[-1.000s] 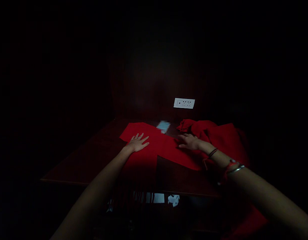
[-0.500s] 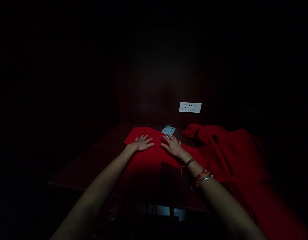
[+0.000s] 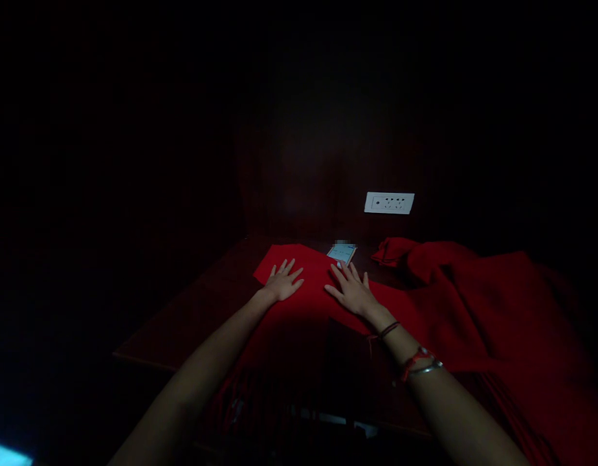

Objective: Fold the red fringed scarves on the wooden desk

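A red fringed scarf [image 3: 303, 317] lies spread over a dark wooden table, its fringe hanging past the front edge. My left hand [image 3: 282, 282] rests flat on the scarf near its far left corner, fingers spread. To its right, my right hand [image 3: 352, 291] is also laid flat on the cloth with fingers apart, its fingertips near a phone [image 3: 342, 253] that lies just beyond the scarf with its screen lit. Neither hand grips anything. On the right the scarf continues into a loose, rumpled heap [image 3: 493, 291].
A white wall socket panel [image 3: 389, 202] is on the wall behind the table. The dark tabletop [image 3: 182, 323] shows left of the scarf. A bright bluish patch [image 3: 8, 455] sits at the lower left corner. Most of the surroundings are too dark to make out.
The view has shifted, so the table, phone and socket panel appear farther right. My right hand's fingers are spread wider on the scarf. A bright patch has come into the lower left corner.
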`<act>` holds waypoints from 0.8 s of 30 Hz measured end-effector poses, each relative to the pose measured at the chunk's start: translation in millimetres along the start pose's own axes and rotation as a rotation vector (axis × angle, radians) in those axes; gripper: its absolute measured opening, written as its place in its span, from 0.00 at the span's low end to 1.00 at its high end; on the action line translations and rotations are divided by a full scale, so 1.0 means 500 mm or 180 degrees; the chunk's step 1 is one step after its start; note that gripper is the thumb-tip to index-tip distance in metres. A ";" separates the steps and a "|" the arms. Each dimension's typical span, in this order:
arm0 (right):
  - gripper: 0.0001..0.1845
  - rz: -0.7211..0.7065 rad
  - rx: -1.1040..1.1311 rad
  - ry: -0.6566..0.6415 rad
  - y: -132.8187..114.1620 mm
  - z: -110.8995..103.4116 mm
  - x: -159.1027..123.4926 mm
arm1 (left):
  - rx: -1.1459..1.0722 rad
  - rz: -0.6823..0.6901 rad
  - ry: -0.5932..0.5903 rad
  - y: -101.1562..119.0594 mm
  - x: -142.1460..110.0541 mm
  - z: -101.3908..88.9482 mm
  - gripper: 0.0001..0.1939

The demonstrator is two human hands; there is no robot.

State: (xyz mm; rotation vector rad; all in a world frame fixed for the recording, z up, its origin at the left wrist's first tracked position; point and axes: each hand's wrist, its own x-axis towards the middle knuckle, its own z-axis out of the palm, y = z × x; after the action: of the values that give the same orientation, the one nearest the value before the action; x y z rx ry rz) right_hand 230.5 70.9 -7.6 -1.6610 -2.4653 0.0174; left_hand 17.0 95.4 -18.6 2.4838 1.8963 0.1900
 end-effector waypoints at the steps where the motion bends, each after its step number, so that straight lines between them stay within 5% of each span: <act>1: 0.37 -0.0076 0.0006 -0.0085 0.002 0.001 0.001 | 0.0022 0.0128 0.0072 0.000 -0.002 -0.002 0.28; 5: 0.38 0.0041 0.0013 -0.1078 0.020 0.013 0.009 | -0.0129 0.0359 -0.0370 -0.006 -0.003 -0.007 0.28; 7: 0.39 0.0200 -0.0002 -0.1208 0.024 0.014 0.009 | -0.0198 0.0308 -0.0549 -0.006 -0.001 -0.008 0.30; 13: 0.35 -0.0666 0.0039 -0.0193 -0.029 0.003 -0.002 | -0.0275 0.0514 -0.0337 -0.023 -0.010 -0.008 0.27; 19: 0.27 -0.1318 0.0103 -0.0081 -0.048 -0.020 -0.021 | -0.0548 0.0961 -0.0017 -0.066 -0.046 -0.041 0.28; 24: 0.14 -0.1561 -0.0360 -0.0196 -0.053 -0.048 -0.046 | -0.0558 0.1507 -0.0128 -0.043 -0.051 -0.058 0.22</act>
State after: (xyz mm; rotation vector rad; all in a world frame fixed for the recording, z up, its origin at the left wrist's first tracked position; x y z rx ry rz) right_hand 218.3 37.6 15.6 -1.0598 -2.8974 -0.1363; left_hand -13.1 74.8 6.2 2.7368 1.1879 0.2906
